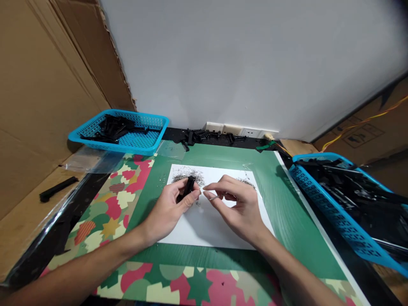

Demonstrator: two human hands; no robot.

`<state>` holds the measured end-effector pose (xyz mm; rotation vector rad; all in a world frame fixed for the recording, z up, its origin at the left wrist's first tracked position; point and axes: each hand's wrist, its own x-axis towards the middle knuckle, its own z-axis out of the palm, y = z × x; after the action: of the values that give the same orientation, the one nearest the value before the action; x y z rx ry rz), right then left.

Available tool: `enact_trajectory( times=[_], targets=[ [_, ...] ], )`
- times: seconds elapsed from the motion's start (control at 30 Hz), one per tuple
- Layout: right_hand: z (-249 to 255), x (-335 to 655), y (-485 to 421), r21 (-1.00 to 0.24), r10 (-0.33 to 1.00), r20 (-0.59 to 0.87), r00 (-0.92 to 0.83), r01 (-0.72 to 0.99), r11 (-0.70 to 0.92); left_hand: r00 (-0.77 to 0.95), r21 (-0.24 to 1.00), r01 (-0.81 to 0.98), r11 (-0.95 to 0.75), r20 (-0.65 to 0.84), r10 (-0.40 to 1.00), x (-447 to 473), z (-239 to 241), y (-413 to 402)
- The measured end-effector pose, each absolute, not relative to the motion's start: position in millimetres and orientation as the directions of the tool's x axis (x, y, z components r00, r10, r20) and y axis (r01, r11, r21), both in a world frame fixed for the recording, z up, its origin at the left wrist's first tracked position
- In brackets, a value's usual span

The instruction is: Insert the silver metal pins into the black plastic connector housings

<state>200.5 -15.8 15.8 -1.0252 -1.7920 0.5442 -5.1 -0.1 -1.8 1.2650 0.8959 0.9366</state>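
Left hand: raised over the sheet; its grip is closed around a black part, which is held tilted upward between thumb and fingers.
Right hand: held opposite, just beside the left; thumb and forefinger are brought almost together, and a thin metal piece is pinched in the grip; its full shape is hidden by the fingers.
White sheet: laid on a green mat; both hands are held above it.
Small metal pieces: heaped in a left pile behind the left hand and a right pile, partly covered by the right hand.
Bench: black, largely covered by the mat and a patterned sheet.
Left basket: blue, partly filled with black parts.
Right basket: blue, filled with dark parts, among which shiny strips are seen.
Back edge: more black pieces are scattered near the wall sockets.
Far left: one long black piece is laid on cardboard.
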Motion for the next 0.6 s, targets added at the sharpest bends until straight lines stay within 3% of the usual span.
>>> enact_trajectory(
  times=[0.3, 0.5, 0.6],
  targets=[
    [13.6, 204.6, -12.1, -0.685, 0.813, 0.49, -0.314, 0.438, 0.582, 0.35, 0.946, 0.235, -0.223, 0.132, 0.927, -7.7, -1.8, 0.8],
    [11.6, 207.6, -12.8, -0.659, 0.809, 0.47, -0.352, 0.47, 0.588, 0.374, 0.938, 0.251, -0.238, 0.133, 0.918, -7.8, -2.8, 0.0],
    [11.4, 208.0, -12.6, -0.667, 0.83, 0.457, -0.32, 0.494, 0.558, 0.378, 0.978, 0.146, -0.149, 0.084, 0.922, -7.3, -2.0, 0.9]
  ],
)
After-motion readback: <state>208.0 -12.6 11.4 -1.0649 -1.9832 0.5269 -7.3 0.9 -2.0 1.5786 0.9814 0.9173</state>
